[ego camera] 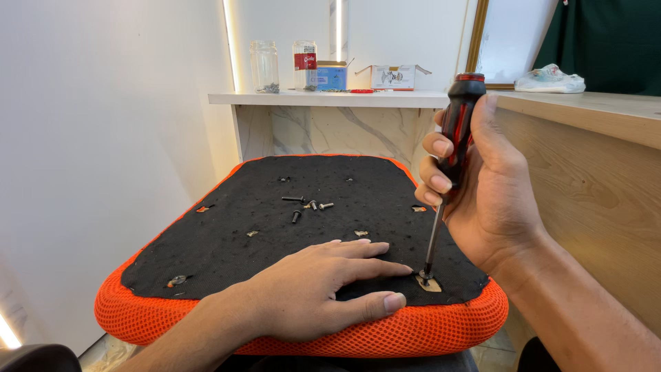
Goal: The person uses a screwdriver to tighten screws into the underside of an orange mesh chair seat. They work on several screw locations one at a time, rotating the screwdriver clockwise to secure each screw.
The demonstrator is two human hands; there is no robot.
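Screwdriver [451,148] tip near seat's [310,200] orange edge.

Upturned seat cushion [227,241], black underside with orange mesh rim, carries several loose screws [306,204] near centre (clustered). Behind: white shelf [330,100] with two jars [265,65], small boxes [394,76].

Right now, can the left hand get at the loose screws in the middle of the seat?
Probably yes: the left hand lies flat on the seat, and only bare black fabric separates it from the screws.
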